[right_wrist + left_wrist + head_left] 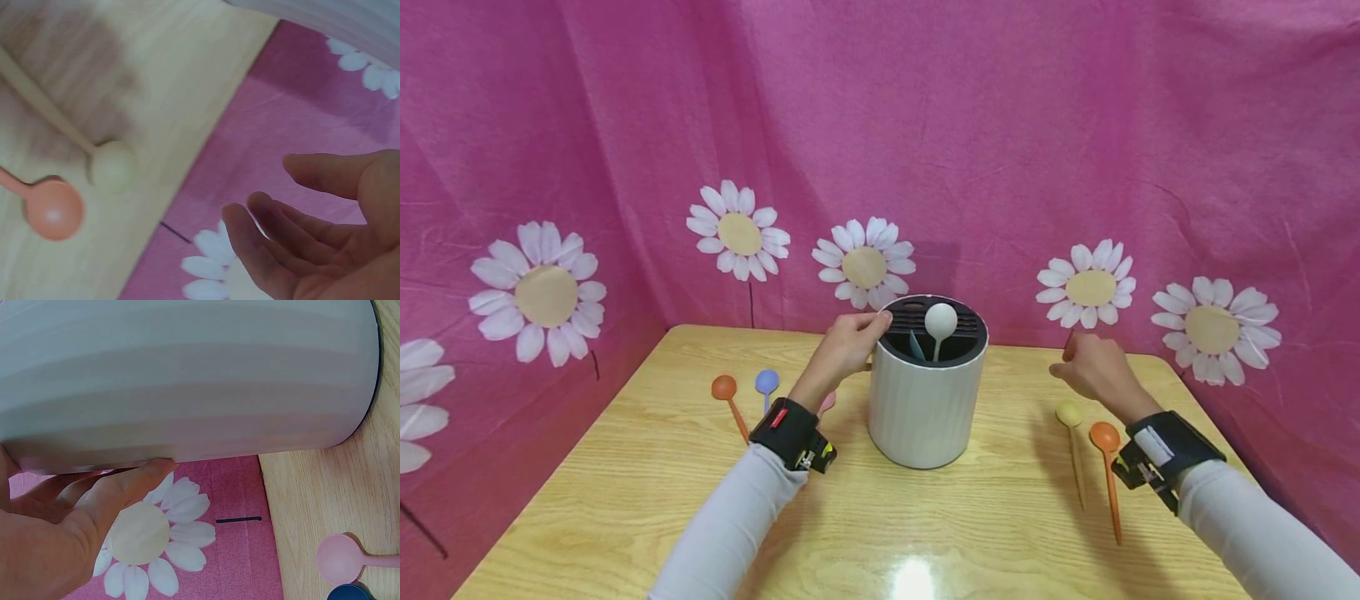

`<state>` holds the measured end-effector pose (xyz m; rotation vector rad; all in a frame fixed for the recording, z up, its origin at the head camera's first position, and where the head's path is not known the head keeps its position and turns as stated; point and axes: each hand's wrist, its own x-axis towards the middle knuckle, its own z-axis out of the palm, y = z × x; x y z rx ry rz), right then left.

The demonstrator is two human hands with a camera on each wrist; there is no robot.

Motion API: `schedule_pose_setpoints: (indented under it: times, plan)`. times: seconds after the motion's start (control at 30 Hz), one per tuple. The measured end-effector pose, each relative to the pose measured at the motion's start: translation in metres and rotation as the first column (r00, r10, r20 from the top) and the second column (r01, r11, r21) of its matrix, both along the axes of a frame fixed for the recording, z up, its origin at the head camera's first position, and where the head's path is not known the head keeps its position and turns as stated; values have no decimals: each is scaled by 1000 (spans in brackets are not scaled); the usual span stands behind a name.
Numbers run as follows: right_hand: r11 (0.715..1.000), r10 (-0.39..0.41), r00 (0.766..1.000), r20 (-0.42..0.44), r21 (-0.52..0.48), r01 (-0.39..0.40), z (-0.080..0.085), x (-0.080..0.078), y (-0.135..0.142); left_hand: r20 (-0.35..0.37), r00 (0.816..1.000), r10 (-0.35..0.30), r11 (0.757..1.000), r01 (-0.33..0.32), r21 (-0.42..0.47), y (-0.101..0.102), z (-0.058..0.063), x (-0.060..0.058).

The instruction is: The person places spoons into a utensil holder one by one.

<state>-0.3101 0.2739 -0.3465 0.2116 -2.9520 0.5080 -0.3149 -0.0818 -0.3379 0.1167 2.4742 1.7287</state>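
A white ribbed utensil holder (921,408) with a black slotted top stands on the table. My left hand (850,343) grips its upper left edge, with fingertips at the rim and against the side in the left wrist view. Inside the holder, a white spoon (941,321) stands bowl up beside a grey-blue piece (916,346) whose kind I cannot tell. Over the right side of the table hangs my right hand (1097,371), its fingers loosely bent and holding nothing. Below it lie a yellow spoon (1069,414) and an orange spoon (1105,437).
Left of the holder lie another orange spoon (724,387), a blue spoon (767,382) and a pink spoon (340,558), partly hidden by my left arm in the head view. A pink curtain (1000,125) with white daisies closes off the table's back and sides.
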Motion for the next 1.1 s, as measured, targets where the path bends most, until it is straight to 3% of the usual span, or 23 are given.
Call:
schedule_pose_setpoints:
  times: [0.2,0.67,0.77,0.9,1.1]
  plan:
    - [1000,-9,994,108,12,8,-23,0,8,-9,1000,1,1000,-1,5,-1,0,0]
    - [998,-7,985,172,58,-3,-62,10,18,-17,1000,4,1000,-4,5,-1,-1,1]
    - [998,-39,969,243,58,26,-66,12,19,-16,1000,2,1000,-2,-1,-1,-2,1]
    - [995,-100,931,352,37,93,-69,11,19,-15,1000,2,1000,-2,5,-1,-2,0]
    - [989,-144,901,409,21,148,-73,8,20,-24,1000,1,1000,-1,8,-1,-1,1]
